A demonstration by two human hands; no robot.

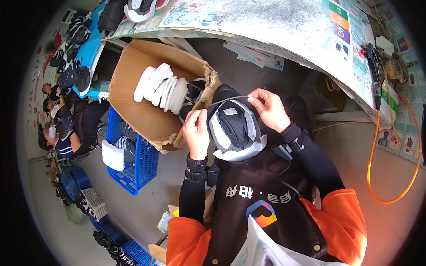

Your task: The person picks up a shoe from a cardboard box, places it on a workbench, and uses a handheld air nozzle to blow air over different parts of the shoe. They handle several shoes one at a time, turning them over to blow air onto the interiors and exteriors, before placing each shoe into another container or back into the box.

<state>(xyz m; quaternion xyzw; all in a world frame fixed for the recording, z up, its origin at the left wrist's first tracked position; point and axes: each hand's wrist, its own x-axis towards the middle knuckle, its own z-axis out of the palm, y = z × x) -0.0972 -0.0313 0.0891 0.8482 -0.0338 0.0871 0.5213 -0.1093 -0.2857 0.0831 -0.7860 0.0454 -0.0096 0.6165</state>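
A thin dark grey strip (227, 100) is stretched between my two hands. My left hand (196, 133) pinches its left end, and my right hand (270, 110) pinches the right end between thumb and fingers. Just below the strip, a black padded piece (237, 126) rests on my lap, over the black apron (255, 177). Its hollow faces up, with grey-white lining along the sides, a thick white edge nearest me and a small white label inside. Its exact kind is unclear; it resembles a shoe upper.
An open cardboard box (128, 95) with stacked white foam pieces (162, 91) stands at left front. Beside it is a blue plastic basket (144, 166) holding dark items. A worktable (266, 26) spans the far side. An orange hose (370, 177) hangs at right. People sit at far left.
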